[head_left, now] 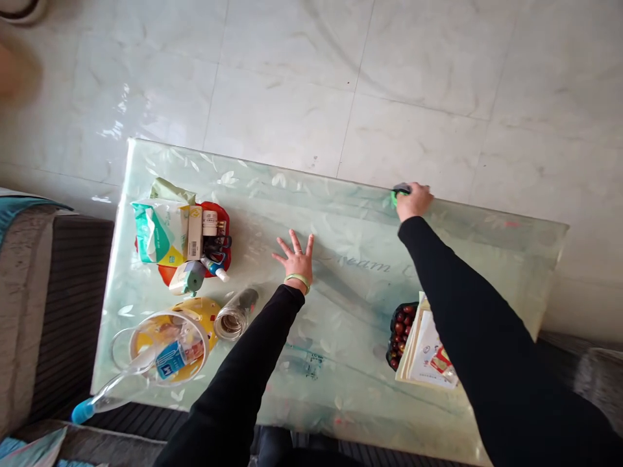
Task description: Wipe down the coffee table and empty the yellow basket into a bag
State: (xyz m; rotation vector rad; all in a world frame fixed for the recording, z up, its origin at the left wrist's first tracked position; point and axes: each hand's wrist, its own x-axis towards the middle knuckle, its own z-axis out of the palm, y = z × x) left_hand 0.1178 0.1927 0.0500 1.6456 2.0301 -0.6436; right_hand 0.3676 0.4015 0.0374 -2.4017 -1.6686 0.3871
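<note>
While the right hand (415,200) grips: its fingers are closed on a small green-and-dark object (401,190), in the upper half of the frame right of centre, by the table's far edge; what it is cannot be told
Left hand (296,262): near mid-frame, fingers spread, holding nothing, seemingly resting palm down on the table (341,402)
Pressure: if the person is pressing the object along the surface, a flat hold and light, even force would likely serve best, easing at the edge so that it does not slip over
Bracing: weight on the spread left palm should steady such a long reach
Right sleeve (452,285): overlaps papers (422,350) beside dark-red fruit (400,334), lower right of the frame, so a raised elbow seems wise
Glass jar (236,318): just beside the left sleeve (253,350), lower left of centre; a sideways swing could knock it
</note>
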